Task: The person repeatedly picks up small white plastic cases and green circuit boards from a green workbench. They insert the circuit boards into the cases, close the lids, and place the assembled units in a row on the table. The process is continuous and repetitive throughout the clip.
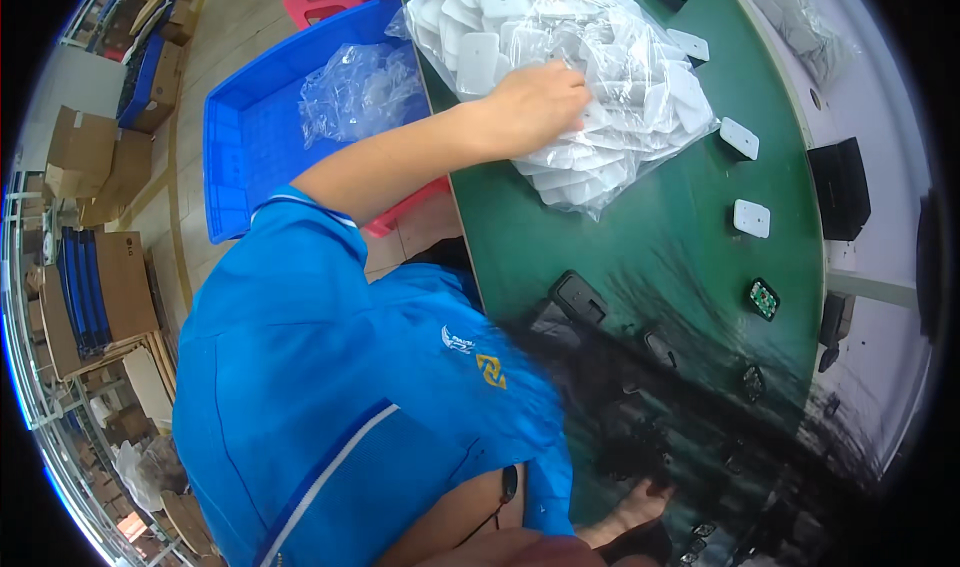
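A large clear plastic bag (640, 97), packed with white rounded-rectangular plastic covers (480, 62), is laid across the far left part of the green tabletop (620, 242). It is touched by the left hand (540, 107), whose fingers are bent partway and lowered onto the covers near the middle of the heap (whether one is actually gripped cannot be told, since the fingertips are partly hidden). The right hand (640, 507) is seen near the lower edge, half covered by blurred dark strands of hair (700, 367); how far its fingers are parted, and whether anything is held, cannot be told.

Beyond the bag, four loose white covers (739, 138) are spaced in a line along the table, and the line is continued by a green circuit board (763, 299) set in a black housing. A black plastic device (577, 297) is placed nearer the blue shirt (330, 357). Beside the table, crumpled clear plastic (360, 92) is held in a blue plastic crate (225, 167).
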`<action>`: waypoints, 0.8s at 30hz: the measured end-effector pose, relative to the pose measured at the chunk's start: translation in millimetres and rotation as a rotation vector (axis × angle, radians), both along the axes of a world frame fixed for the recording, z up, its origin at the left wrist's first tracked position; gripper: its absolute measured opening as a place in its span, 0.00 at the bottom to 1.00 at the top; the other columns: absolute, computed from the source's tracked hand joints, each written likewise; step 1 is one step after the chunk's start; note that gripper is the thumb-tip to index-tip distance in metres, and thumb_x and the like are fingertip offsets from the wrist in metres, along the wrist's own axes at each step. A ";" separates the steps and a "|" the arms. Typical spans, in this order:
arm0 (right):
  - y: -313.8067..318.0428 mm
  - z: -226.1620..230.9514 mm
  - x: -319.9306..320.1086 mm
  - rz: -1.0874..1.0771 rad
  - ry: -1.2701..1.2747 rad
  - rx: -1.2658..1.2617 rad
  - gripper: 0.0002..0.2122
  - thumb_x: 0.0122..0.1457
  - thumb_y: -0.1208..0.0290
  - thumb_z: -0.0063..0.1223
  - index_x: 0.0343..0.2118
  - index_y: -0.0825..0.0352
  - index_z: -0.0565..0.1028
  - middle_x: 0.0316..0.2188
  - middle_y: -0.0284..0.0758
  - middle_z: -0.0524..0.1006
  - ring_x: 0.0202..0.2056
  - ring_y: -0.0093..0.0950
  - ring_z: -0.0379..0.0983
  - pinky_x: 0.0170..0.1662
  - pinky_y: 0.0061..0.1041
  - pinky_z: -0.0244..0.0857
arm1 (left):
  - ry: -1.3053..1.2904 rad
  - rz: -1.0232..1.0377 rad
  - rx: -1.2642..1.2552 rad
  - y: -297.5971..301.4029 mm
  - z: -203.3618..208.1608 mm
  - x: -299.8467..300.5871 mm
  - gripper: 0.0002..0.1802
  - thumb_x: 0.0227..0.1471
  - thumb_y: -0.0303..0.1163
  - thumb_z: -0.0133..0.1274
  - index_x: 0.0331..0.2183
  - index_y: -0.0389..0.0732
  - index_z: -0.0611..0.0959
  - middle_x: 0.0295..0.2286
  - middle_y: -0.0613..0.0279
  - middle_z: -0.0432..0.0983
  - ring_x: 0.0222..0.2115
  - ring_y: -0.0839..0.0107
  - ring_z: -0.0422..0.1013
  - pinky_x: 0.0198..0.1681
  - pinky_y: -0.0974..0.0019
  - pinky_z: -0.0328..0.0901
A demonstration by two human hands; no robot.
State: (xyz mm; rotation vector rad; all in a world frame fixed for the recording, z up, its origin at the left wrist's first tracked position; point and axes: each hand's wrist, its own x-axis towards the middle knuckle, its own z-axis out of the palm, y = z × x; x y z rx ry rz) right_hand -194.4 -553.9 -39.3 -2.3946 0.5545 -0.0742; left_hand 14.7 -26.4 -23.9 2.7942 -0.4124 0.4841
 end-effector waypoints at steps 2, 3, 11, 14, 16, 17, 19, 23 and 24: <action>2.0 -4.0 3.0 0.029 -0.071 -0.051 0.06 0.58 0.73 0.49 0.35 0.68 0.66 0.27 0.30 0.69 0.27 0.20 0.65 0.30 0.18 0.61 | 0.114 0.038 0.054 -4.7 2.8 5.8 0.13 0.46 0.32 0.54 0.37 0.40 0.76 0.33 0.58 0.69 0.39 0.60 0.66 0.41 0.60 0.64; -38.2 -17.7 -6.9 0.105 0.116 -0.065 0.07 0.59 0.70 0.49 0.34 0.68 0.67 0.27 0.30 0.69 0.28 0.19 0.65 0.31 0.18 0.61 | 0.172 0.003 0.051 -6.5 5.9 9.4 0.14 0.46 0.32 0.55 0.37 0.40 0.76 0.34 0.58 0.69 0.40 0.60 0.66 0.41 0.60 0.64; -18.3 -31.0 -8.0 0.085 -0.093 -0.215 0.10 0.58 0.71 0.51 0.41 0.68 0.69 0.30 0.32 0.69 0.28 0.21 0.64 0.32 0.20 0.61 | 0.332 -0.150 0.066 1.5 19.9 13.3 0.19 0.43 0.30 0.57 0.41 0.44 0.74 0.38 0.56 0.68 0.45 0.58 0.62 0.46 0.61 0.61; 8.7 -15.4 0.6 0.106 -0.067 -0.302 0.10 0.55 0.73 0.53 0.40 0.70 0.70 0.29 0.33 0.68 0.27 0.23 0.65 0.31 0.22 0.62 | 0.360 -0.206 0.127 1.0 26.3 20.7 0.19 0.43 0.29 0.57 0.41 0.45 0.74 0.39 0.56 0.68 0.45 0.58 0.62 0.46 0.60 0.61; 10.7 -22.8 0.5 0.125 -0.123 -0.270 0.09 0.55 0.73 0.53 0.37 0.70 0.71 0.28 0.34 0.68 0.26 0.24 0.65 0.30 0.22 0.62 | 0.357 -0.221 0.096 1.3 37.5 20.5 0.18 0.43 0.29 0.57 0.40 0.43 0.74 0.37 0.56 0.69 0.44 0.58 0.63 0.44 0.59 0.62; 11.1 -23.6 2.0 0.150 -0.141 -0.272 0.06 0.54 0.75 0.53 0.32 0.71 0.72 0.26 0.35 0.67 0.25 0.25 0.64 0.28 0.24 0.61 | 0.355 -0.230 0.081 2.8 41.1 19.0 0.18 0.43 0.29 0.57 0.39 0.42 0.74 0.37 0.56 0.69 0.43 0.58 0.64 0.43 0.59 0.62; 24.7 -12.6 8.1 0.144 -0.104 -0.350 0.05 0.54 0.76 0.53 0.31 0.71 0.71 0.26 0.35 0.67 0.25 0.26 0.64 0.27 0.25 0.60 | 0.324 -0.174 -0.014 9.3 39.5 15.2 0.16 0.43 0.28 0.57 0.38 0.41 0.74 0.33 0.56 0.70 0.38 0.59 0.67 0.40 0.58 0.63; 44.9 1.5 13.8 0.085 -0.083 -0.437 0.04 0.53 0.77 0.53 0.29 0.71 0.71 0.25 0.36 0.68 0.24 0.28 0.64 0.27 0.26 0.60 | 0.027 -0.181 -0.066 15.2 41.1 3.9 0.12 0.45 0.29 0.56 0.34 0.39 0.74 0.27 0.56 0.71 0.30 0.59 0.70 0.33 0.60 0.63; 44.5 3.8 12.4 0.092 -0.081 -0.471 0.04 0.53 0.77 0.53 0.29 0.71 0.71 0.25 0.36 0.68 0.24 0.29 0.64 0.28 0.27 0.60 | -0.007 -0.140 -0.134 9.8 46.1 -1.4 0.11 0.46 0.29 0.56 0.33 0.39 0.74 0.27 0.57 0.72 0.30 0.60 0.70 0.33 0.62 0.63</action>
